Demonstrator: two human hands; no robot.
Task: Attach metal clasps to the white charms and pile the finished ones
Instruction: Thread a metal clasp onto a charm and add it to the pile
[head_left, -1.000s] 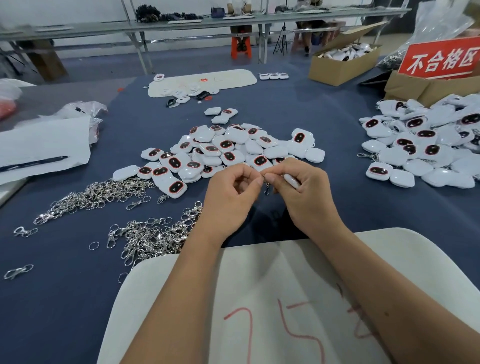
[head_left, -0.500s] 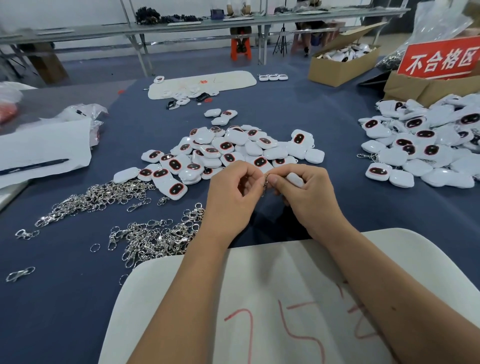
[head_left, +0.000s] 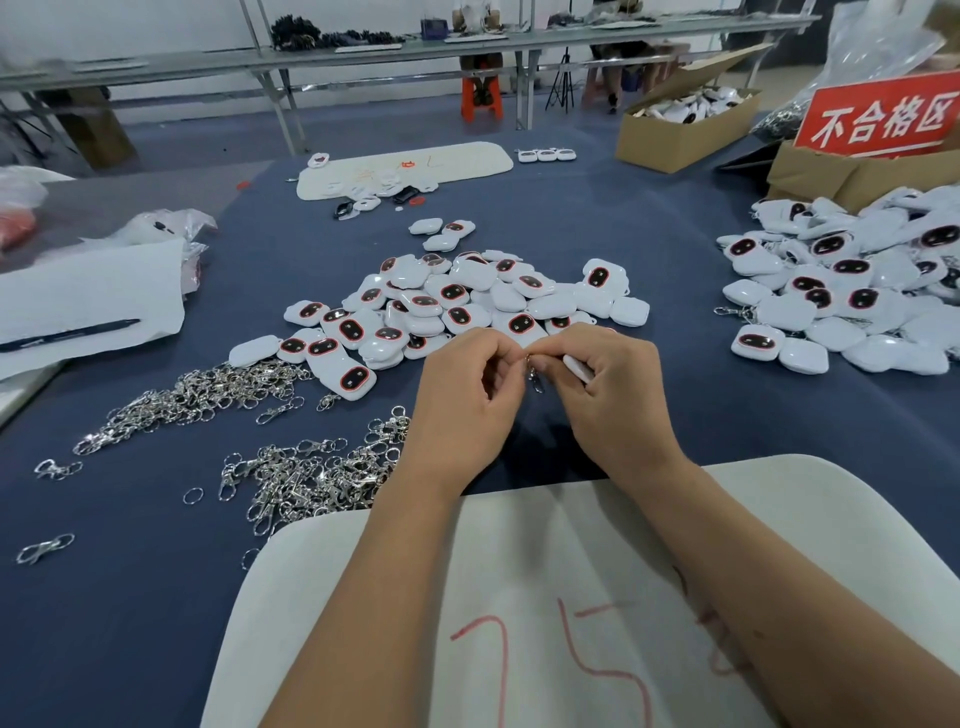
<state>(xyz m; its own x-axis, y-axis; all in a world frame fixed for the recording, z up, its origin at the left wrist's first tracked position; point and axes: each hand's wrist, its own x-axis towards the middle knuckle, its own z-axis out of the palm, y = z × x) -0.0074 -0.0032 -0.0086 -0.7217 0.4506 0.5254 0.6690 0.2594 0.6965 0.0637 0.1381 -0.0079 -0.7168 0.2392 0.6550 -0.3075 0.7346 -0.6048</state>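
My left hand (head_left: 467, 389) and right hand (head_left: 608, 387) meet fingertip to fingertip above the blue table (head_left: 649, 249). Between them I pinch a metal clasp (head_left: 535, 375), which hangs down in the gap; its ring is hidden by my fingers. My right hand curls around a white charm (head_left: 577, 368), and only a sliver shows. Loose charms (head_left: 457, 301) lie just beyond my hands, spare clasps (head_left: 291, 473) to my left, and the finished pile (head_left: 841, 291) to my right, cut off by the frame edge.
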